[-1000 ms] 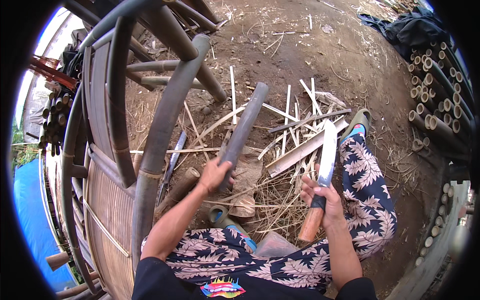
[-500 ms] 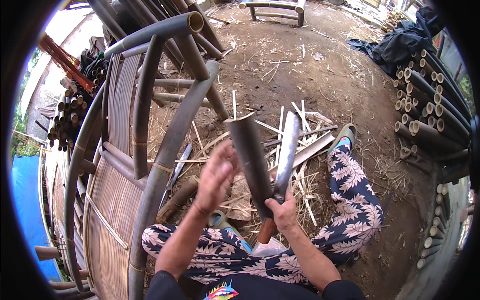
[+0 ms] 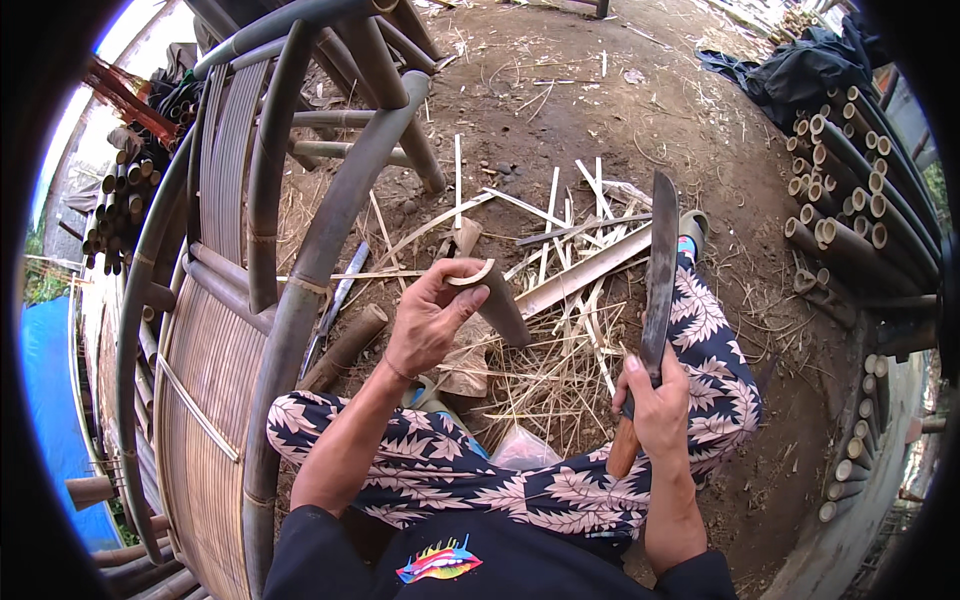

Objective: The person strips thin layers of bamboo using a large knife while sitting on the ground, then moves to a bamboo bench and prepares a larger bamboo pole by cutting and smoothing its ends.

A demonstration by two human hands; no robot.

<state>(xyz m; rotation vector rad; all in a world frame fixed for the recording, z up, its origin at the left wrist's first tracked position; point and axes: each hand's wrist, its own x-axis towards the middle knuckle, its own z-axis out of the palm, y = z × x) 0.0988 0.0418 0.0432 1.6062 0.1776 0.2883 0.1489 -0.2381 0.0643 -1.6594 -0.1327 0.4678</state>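
My left hand (image 3: 425, 325) is closed around the upper end of a short split bamboo piece (image 3: 505, 312), thumb on its near side. The piece is curved in cross-section and slants down to the right. In my right hand (image 3: 657, 405) is a machete (image 3: 662, 250), gripped where the dark blade meets the wooden handle, blade pointing up and away from me. It stays apart from the bamboo. Beneath lie thin pale bamboo strips (image 3: 540, 385) and a long split bamboo length (image 3: 595, 268), pale inner side up.
A bamboo chair (image 3: 335, 240) with a slatted seat stands close on my left. Beside it lie a thick bamboo piece (image 3: 345, 350) and a long narrow blade-like tool (image 3: 340, 295). Bamboo poles (image 3: 850, 225) are stacked at right. A clear plastic bag (image 3: 525, 450) lies between my legs.
My left hand, open before, now grips the bamboo piece. The piece has left my right hand, which keeps the machete and has moved right. The view has shifted slightly.
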